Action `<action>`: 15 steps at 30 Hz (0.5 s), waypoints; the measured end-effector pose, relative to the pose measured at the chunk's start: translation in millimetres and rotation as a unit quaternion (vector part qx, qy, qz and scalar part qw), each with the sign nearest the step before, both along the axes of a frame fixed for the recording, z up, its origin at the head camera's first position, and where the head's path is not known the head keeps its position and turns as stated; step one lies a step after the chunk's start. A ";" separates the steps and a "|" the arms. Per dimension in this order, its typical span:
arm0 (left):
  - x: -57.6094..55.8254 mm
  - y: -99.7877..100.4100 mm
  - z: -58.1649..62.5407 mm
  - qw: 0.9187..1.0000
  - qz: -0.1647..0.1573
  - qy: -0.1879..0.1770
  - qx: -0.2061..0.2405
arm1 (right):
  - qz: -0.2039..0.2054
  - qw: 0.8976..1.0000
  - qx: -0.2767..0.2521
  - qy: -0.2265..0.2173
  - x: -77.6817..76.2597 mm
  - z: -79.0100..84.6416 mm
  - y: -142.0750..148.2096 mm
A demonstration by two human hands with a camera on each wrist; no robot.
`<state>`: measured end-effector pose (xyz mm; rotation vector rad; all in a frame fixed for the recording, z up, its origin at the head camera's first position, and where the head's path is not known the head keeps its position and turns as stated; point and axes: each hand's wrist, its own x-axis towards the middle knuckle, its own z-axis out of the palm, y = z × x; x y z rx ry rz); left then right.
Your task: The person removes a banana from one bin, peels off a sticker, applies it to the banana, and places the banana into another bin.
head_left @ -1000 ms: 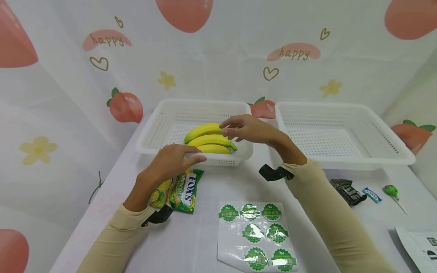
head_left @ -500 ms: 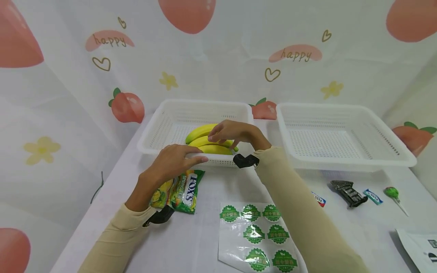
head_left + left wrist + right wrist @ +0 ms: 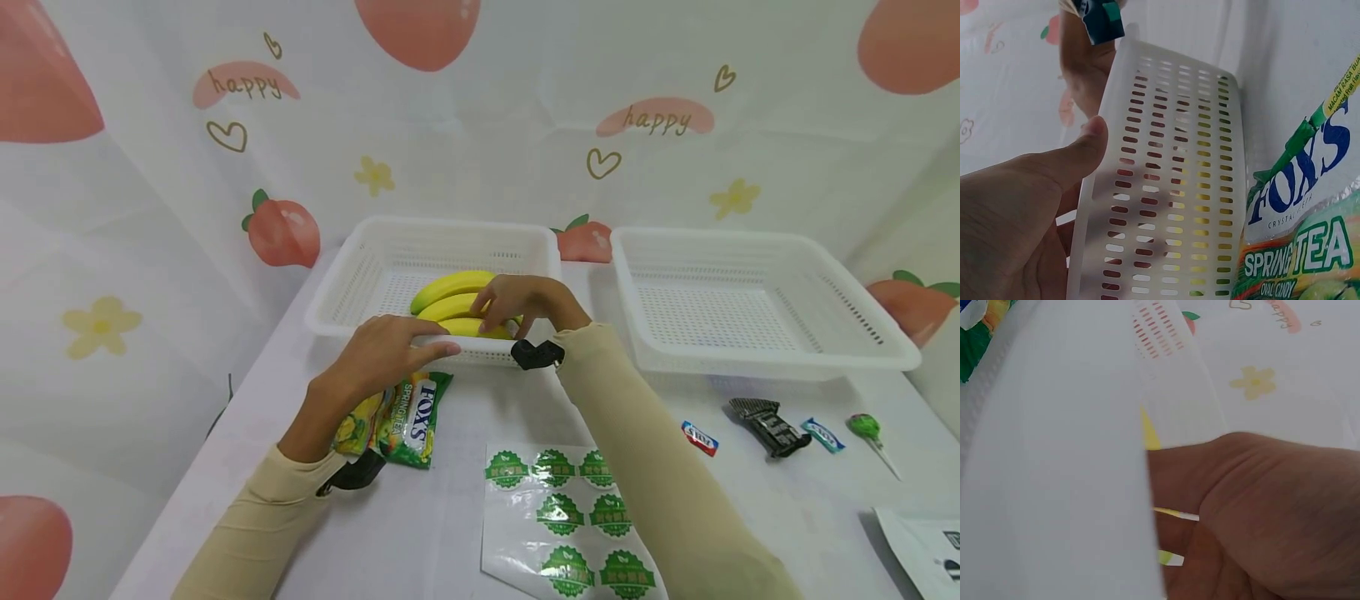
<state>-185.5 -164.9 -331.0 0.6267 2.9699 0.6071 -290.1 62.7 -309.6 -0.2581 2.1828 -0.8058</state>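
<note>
My left hand (image 3: 378,354) holds the near rim of the left white basket (image 3: 330,287). In the left wrist view the thumb (image 3: 1092,140) lies along the outside of the slotted wall, with the other fingers behind it. Inside this basket lie several yellow bananas (image 3: 453,286), side by side. My right hand (image 3: 521,298) reaches in over their right end, its fingers bent down onto them. The basket wall (image 3: 1060,456) covers those fingertips in the right wrist view, and I cannot tell whether they grip.
A green FOX'S candy bag (image 3: 412,421) lies below the left basket. A second white basket (image 3: 765,362) stands on the right. In front of it lie small candies, a black packet (image 3: 768,427) and a green lollipop (image 3: 865,427). A sticker sheet (image 3: 517,533) lies front centre.
My right hand has moved left and down, from above the right end of the bananas onto them. The left hand has stayed on the rim.
</note>
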 end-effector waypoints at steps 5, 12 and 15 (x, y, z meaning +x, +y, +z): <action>0.2 -0.5 0.5 1.000 0.000 -0.002 0.004 | 0.002 1.000 0.008 0.014 1.7 1.4 0.7; 0.9 -0.2 0.1 1.000 -0.004 0.000 0.005 | 0.023 0.998 0.013 0.055 3.4 6.1 4.2; 0.5 -0.4 0.4 1.000 -0.006 0.001 0.004 | 0.031 0.995 -0.006 0.090 4.3 14.8 9.9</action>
